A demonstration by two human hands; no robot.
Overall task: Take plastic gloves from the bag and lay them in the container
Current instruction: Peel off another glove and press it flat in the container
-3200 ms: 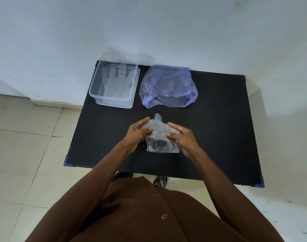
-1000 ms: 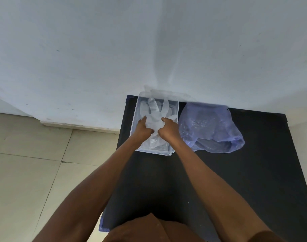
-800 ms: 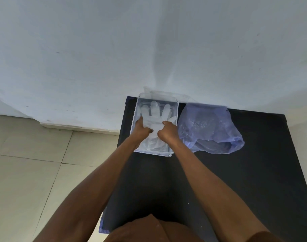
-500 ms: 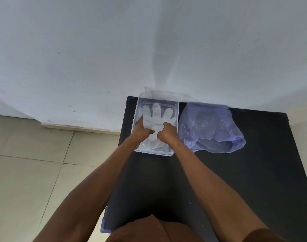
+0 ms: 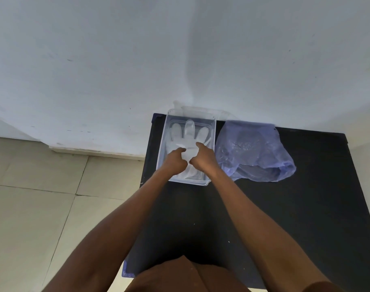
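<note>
Left hand point(image 5: 175, 158) and right hand point(image 5: 203, 158), fingers extended, are pressing glove point(image 5: 187, 142) beneath them flat in container point(image 5: 162, 148), likely so it stacks neatly

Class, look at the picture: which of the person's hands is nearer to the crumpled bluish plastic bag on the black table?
Right. The right hand is inside the clear container, beside the bag; the left hand is farther away.

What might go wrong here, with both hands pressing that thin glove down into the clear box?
The glove is flimsy film, so it may cling to the left hand or right hand and lift out as they withdraw. The light container sits near the table's left edge; a nudge could slide it off. The bag lies close beside it and could get dragged.
</note>
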